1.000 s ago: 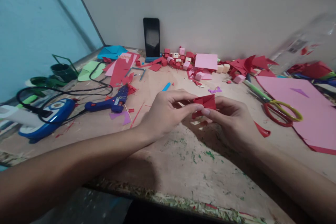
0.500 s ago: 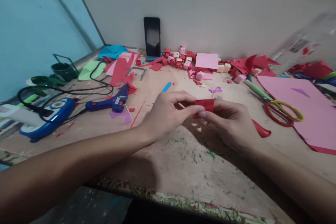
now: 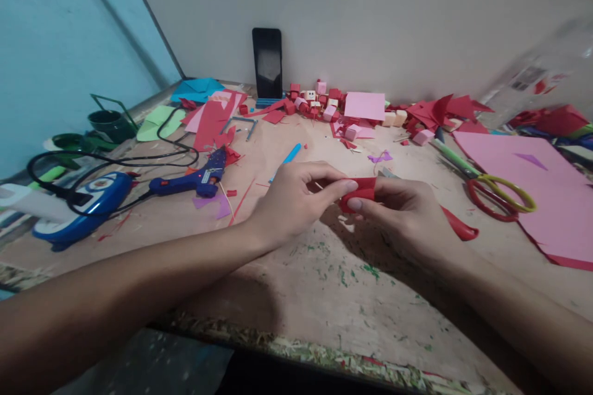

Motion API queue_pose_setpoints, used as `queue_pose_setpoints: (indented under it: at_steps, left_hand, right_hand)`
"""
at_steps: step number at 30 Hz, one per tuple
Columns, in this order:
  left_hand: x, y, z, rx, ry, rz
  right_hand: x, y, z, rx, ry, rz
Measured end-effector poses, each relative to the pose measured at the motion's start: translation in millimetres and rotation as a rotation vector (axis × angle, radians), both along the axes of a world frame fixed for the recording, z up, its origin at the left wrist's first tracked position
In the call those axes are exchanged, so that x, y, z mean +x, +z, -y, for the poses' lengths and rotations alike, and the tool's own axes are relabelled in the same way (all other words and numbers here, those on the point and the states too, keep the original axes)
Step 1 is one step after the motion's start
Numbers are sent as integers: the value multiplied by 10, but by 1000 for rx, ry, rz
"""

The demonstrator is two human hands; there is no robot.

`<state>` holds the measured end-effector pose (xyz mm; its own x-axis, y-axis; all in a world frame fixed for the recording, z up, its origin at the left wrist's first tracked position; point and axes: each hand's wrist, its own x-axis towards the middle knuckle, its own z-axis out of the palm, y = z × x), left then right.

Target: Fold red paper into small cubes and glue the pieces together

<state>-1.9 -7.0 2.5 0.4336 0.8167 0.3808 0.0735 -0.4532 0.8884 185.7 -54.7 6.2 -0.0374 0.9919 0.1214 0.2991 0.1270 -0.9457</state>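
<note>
A small folded piece of red paper [image 3: 362, 191] is pinched between both hands above the middle of the table. My left hand [image 3: 303, 194] grips its left end, thumb on the near face. My right hand [image 3: 405, 210] holds it from the right, with the thumb pressed on its lower part; the fingers behind it are partly hidden. Past my left hand lies a blue stick-like tool [image 3: 291, 153]. A red-handled tool [image 3: 458, 225] lies partly hidden under my right hand, and a purple paper scrap [image 3: 380, 156] is just beyond the hands.
A blue glue gun [image 3: 194, 180] lies at left, its cord looping to a blue power strip [image 3: 88, 207]. Scissors [image 3: 503, 194] rest on pink paper [image 3: 563, 210] at right. Along the wall are a phone [image 3: 267, 63], several small paper cubes [image 3: 330, 112] and red scraps [image 3: 435, 112].
The red paper has turned in my fingers, so its face now shows flatter where a folded opening showed before. Both hands stay nearly in place.
</note>
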Motion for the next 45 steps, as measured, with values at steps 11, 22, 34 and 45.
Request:
queue_pose_setpoints:
  at_steps: [11,22,34,45]
  left_hand:
    - [-7,-13,-3,-4,-15,47]
    - [-25,35,7,125,-36,-82]
    - [8,-26,-8,-20,-61,-130]
    - [27,-77,-20,-57,-99,-156]
  right_hand:
    - [51,-52,-26,-14,-38,-62]
    - [28,7,-16,55,-49,-57]
    - [47,-85,-43,-52,-90,-217]
    - [80,-115,-72,-137,-185,-336]
